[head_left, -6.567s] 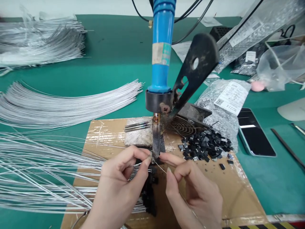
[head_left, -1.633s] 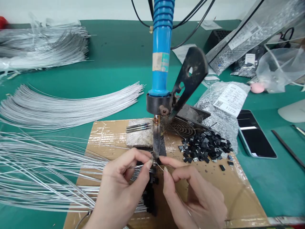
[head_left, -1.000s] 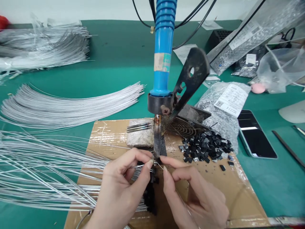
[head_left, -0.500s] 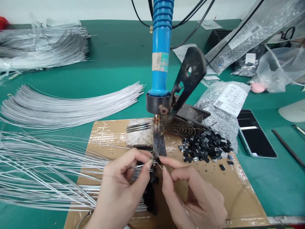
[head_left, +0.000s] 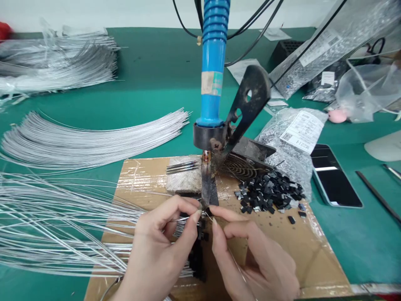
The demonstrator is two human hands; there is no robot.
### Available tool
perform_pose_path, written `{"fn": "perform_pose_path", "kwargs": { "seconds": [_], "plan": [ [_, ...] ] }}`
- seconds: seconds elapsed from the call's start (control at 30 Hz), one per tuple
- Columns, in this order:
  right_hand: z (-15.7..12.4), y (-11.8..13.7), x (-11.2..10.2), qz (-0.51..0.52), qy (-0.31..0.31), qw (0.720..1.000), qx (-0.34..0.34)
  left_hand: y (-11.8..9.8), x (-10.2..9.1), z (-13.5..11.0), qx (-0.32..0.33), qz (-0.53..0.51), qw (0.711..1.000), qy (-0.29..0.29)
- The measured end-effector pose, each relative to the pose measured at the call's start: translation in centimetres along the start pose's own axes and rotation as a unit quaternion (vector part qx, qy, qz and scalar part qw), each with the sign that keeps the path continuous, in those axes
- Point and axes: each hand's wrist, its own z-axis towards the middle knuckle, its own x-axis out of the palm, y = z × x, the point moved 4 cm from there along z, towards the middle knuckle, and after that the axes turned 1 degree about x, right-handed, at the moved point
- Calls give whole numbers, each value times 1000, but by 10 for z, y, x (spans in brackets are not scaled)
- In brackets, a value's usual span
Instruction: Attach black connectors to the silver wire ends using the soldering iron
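A blue-handled soldering iron [head_left: 213,58] points straight down in a black clamp [head_left: 208,137], its tip just above my fingertips. My left hand [head_left: 166,246] is closed in a pinch left of the tip. What it pinches is small and mostly hidden by the fingers. On the right, my right hand [head_left: 257,257] pinches a thin solder wire [head_left: 209,218] between thumb and finger, its end at the iron's tip. That strand also shows lower down along the palm. Below my left fingers lie white cables with black pieces [head_left: 197,261] at their ends.
Cardboard [head_left: 282,255] lies under the work. Loose white cables [head_left: 62,225] and a neat cable bundle [head_left: 94,140] are at left. A pile of small black pieces [head_left: 269,190], a phone [head_left: 336,175] and a labelled plastic bag [head_left: 293,142] are at right.
Both hands keep their pinches at the iron's tip. My right thumb has shifted very slightly left and up. The whole view has moved a little.
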Motion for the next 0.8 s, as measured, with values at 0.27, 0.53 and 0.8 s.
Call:
{"fn": "perform_pose_path", "kwargs": {
  "seconds": [0.27, 0.53, 0.8],
  "plan": [
    [0, -2, 2, 19, 6, 1000, 9, 1, 0, 0, 1, 4, 1000, -3],
    [0, 0, 1, 9, 2, 1000, -1, 1, -1, 0, 3, 11, 1000, 2],
    [0, 0, 1, 18, -1, 1000, 0, 2, 0, 0, -1, 22, 1000, 6]
  ]
}}
